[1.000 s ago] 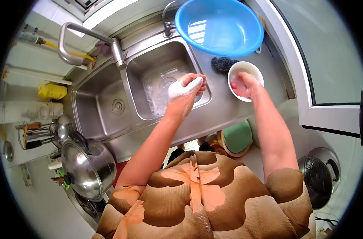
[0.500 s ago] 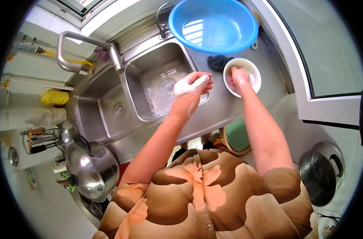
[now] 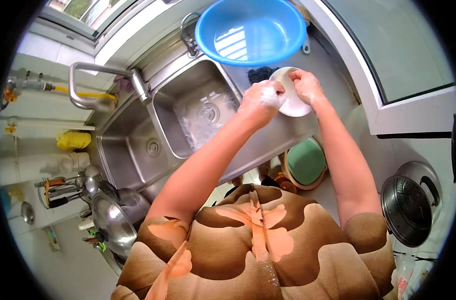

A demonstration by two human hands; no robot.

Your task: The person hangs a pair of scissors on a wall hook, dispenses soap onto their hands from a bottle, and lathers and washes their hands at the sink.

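A white bowl (image 3: 294, 106) is on the steel counter right of the sink, tilted, with both hands at it. My left hand (image 3: 263, 101), with white suds on its back, is closed at the bowl's left edge; what its fingers hold is hidden. My right hand (image 3: 307, 87) grips the bowl's upper right rim, fingers bent over it. Just behind the bowl lies a dark mesh scrubber (image 3: 260, 75). Suds and water cover part of the bottom of the right sink basin (image 3: 180, 87).
A large blue basin (image 3: 258, 37) with water stands at the back of the counter. A steel faucet (image 3: 138, 85) reaches over the left sink basin (image 3: 130, 160). At the lower left is a lidded steel pot (image 3: 113, 220). An open window frame (image 3: 378, 112) is at the right.
My left hand has moved right to the bowl and closed. My right hand has gone from inside the bowl to its rim, and the bowl is now tilted. The view has shifted.
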